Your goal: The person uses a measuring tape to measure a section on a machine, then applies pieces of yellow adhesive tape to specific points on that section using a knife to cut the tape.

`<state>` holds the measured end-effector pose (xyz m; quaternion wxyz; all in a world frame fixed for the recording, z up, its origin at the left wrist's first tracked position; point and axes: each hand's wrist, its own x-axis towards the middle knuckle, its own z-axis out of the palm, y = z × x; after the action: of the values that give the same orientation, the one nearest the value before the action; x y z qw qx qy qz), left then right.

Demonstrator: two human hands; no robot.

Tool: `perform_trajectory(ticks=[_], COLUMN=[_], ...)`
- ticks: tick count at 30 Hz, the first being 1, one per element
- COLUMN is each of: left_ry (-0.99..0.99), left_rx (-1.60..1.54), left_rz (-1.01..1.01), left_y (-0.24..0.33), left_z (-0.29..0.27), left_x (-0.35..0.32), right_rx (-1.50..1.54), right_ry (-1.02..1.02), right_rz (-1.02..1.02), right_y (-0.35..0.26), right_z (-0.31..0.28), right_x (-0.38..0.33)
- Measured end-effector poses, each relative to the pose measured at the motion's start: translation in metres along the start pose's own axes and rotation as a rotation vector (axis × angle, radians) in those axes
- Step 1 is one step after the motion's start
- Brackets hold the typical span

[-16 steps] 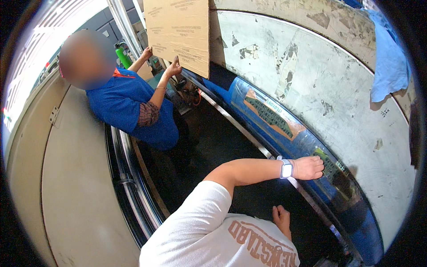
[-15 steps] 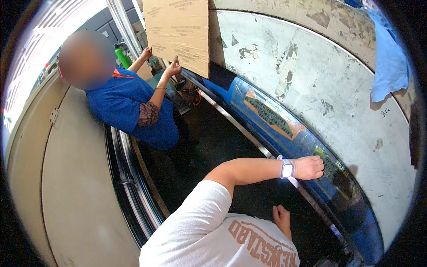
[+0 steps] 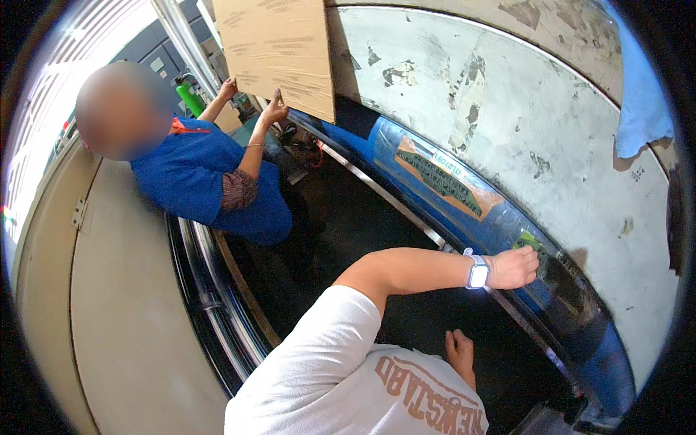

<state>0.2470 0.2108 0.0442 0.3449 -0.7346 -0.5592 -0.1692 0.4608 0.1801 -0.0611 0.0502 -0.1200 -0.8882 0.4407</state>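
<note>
My left hand [image 3: 513, 267], with a pale watch on the wrist, reaches across to the blue curved drum [image 3: 428, 210]. Its fingers are curled in beside a dark printing plate [image 3: 557, 279] with a green patch; what they hold, if anything, is hidden. Lower down, near my white shirt, my right hand [image 3: 460, 352] hangs with its fingers loosely closed and nothing visible in them. Another plate [image 3: 449, 181], dark green on an orange-brown backing, lies under clear film farther along the drum.
At the far left a co-worker in a blue shirt [image 3: 210, 174] holds a cardboard sheet [image 3: 279, 54] upright with both hands. A worn pale machine panel [image 3: 500, 94] rises behind the drum. A blue cloth [image 3: 641, 94] hangs at upper right. Metal rollers [image 3: 217, 304] and a beige panel [image 3: 130, 312] stand left.
My left hand has shifted slightly right and up along the drum, fingers still curled. The view has turned a little, so the co-worker and cardboard sit farther left.
</note>
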Motion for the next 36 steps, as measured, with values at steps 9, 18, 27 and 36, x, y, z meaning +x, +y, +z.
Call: perform_trajectory(ticks=[9, 18, 27, 36], left_ry=[-0.135, -0.222, -0.103, -0.165], left_rx=[-0.184, -0.204, -0.152, -0.132], left_rz=[0.104, 0.226, 0.017, -0.092], left_y=[-0.008, -0.021, 0.002, 0.02], left_z=[-0.001, -0.015, -0.01, 0.001], left_x=[-0.011, -0.012, -0.012, 0.001], right_rx=[-0.005, -0.019, -0.057, -0.05], right_ry=[0.023, 0.209, 0.418, 0.244], right_rz=[0.09, 0.105, 0.011, -0.12], right_y=[-0.018, -0.008, -0.003, 0.004], right_z=[0.003, -0.017, -0.085, -0.08], right_x=[-0.004, -0.024, 0.006, 0.024])
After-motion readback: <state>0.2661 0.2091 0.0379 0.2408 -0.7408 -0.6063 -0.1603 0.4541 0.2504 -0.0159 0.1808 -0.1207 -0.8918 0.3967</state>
